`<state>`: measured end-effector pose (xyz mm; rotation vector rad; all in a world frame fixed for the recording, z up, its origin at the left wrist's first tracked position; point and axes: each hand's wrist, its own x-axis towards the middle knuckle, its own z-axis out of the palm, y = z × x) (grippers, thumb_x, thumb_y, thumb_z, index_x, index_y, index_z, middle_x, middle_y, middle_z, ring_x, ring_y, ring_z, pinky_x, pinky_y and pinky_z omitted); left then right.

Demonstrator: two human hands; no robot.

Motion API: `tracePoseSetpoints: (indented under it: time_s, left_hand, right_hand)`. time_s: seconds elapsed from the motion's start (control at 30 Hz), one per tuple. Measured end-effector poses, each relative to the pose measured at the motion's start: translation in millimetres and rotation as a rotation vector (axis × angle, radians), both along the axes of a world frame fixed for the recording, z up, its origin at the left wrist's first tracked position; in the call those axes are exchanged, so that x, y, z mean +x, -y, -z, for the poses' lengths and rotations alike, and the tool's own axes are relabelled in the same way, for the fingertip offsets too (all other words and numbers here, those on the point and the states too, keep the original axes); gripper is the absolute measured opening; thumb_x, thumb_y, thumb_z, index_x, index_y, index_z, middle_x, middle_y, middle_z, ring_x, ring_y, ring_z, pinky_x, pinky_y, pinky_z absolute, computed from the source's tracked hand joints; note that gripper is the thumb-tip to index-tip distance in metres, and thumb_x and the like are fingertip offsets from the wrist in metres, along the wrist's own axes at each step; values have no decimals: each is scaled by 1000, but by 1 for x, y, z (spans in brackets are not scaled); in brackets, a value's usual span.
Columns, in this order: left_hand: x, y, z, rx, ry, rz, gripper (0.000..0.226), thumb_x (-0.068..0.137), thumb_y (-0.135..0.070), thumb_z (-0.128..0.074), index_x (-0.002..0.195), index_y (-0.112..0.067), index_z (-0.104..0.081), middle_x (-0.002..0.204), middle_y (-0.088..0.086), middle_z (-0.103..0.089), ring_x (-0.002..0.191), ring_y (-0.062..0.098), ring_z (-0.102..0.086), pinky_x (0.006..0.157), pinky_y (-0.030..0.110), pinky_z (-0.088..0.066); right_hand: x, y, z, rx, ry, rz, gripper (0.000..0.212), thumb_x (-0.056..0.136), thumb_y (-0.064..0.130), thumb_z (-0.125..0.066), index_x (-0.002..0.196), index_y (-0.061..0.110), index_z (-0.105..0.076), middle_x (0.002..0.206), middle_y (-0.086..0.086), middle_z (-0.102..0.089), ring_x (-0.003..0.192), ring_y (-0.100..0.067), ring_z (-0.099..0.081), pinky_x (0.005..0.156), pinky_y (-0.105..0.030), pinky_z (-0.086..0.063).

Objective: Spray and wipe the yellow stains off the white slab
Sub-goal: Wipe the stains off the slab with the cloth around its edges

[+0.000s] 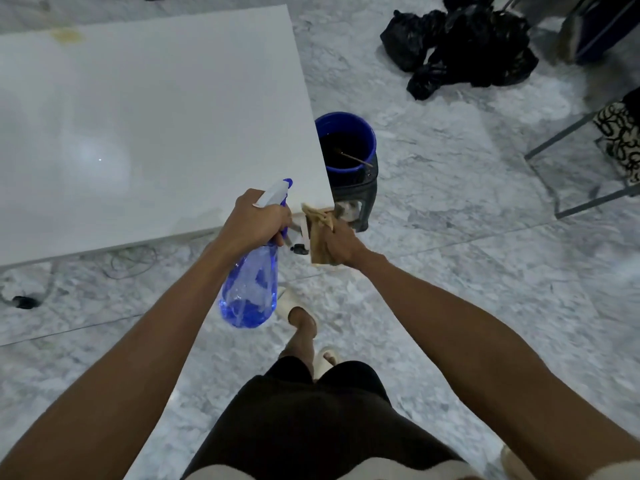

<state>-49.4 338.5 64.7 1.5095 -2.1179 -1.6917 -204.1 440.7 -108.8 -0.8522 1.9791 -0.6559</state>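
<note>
Both hands at the slab's near corner

Left hand (254,216) grips a blue bottle (251,289); right hand (341,242) presses a tan cloth (318,220) against the slab (145,116) corner. A yellow stain (67,35) sits far off.

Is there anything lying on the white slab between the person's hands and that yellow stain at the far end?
Nothing visible. The left hand holds the spray bottle and the right hand the cloth at the near corner. The white slab looks bare up to the yellow stain.
</note>
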Motion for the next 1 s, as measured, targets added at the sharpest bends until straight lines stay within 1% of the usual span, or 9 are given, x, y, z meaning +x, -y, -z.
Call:
tracePoseSetpoints:
  time_s: [0.03, 0.1, 0.23, 0.37, 0.5, 0.67, 0.77, 0.87, 1.0]
  left_hand:
    - [-1, -2, -5, -4, 1, 6, 32, 67, -10, -53, 85, 16, -59, 71, 23, -64, 40, 18, -59, 65, 38, -51]
    - [-8, -2, -11, -12, 4, 15, 37, 67, -13, -52, 89, 15, -62, 79, 30, -66, 41, 19, -58, 64, 36, -53]
    - [-35, 7, -14, -6, 3, 48, 46, 66, -21, -55, 103, 2, -69, 89, 18, -72, 50, 20, -60, 65, 37, -56]
    - [-71, 23, -16, 14, -8, 83, 33, 72, -24, -56, 93, -3, -69, 90, 16, -73, 49, 18, -62, 64, 37, -57]
    - [-111, 52, -19, 9, -19, 86, 38, 70, -25, -56, 97, 0, -67, 94, 20, -74, 49, 19, -62, 65, 36, -55]
    - [-157, 88, -25, -10, -30, 131, 48, 63, -18, -55, 99, 12, -64, 92, 31, -68, 44, 19, -61, 61, 36, -50]
    - [-184, 104, -29, -28, -30, 166, 42, 62, -15, -53, 91, 14, -62, 82, 21, -61, 43, 20, -61, 60, 34, -47]
    - [-213, 119, -28, -33, 4, 173, 39, 64, -14, -53, 89, 14, -60, 77, 19, -61, 43, 18, -62, 55, 27, -47]
    - [-261, 142, -18, 9, 12, 72, 31, 68, -15, -54, 84, 10, -62, 73, 14, -64, 44, 21, -61, 60, 32, -49]
  right_hand:
    - [-7, -7, -12, -62, 130, 136, 54, 106, 49, -32, 145, 13, -46, 145, -14, -50, 136, -33, -45, 113, -48, -36]
    - [-23, -20, -30, -125, 338, 324, 56, 106, 52, -32, 146, 15, -47, 145, -7, -52, 131, -23, -50, 109, -37, -39]
    - [-59, -20, -56, -410, 743, 581, 59, 103, 55, -35, 146, 17, -49, 140, -10, -60, 126, -28, -59, 107, -49, -47]
    - [-93, 7, -86, -591, 899, 741, 63, 102, 54, -30, 145, 11, -49, 138, -15, -60, 132, -32, -54, 113, -53, -40]
    - [-128, 43, -106, -648, 990, 792, 67, 102, 53, -25, 147, 8, -47, 146, -18, -53, 138, -34, -47, 116, -54, -34]
    - [-167, 84, -111, -652, 1010, 804, 72, 103, 56, -22, 145, 3, -47, 143, -20, -55, 134, -33, -51, 116, -54, -35]
    - [-187, 105, -115, -626, 1027, 789, 75, 102, 58, -21, 142, 1, -49, 142, -21, -55, 133, -33, -52, 116, -52, -36]
    - [-216, 129, -117, -595, 1049, 795, 72, 102, 59, -26, 127, 0, -60, 131, -21, -64, 130, -33, -55, 116, -51, -35]
    - [-264, 167, -115, -522, 1063, 776, 71, 102, 60, -28, 120, 1, -62, 120, -19, -69, 116, -29, -62, 112, -45, -42]
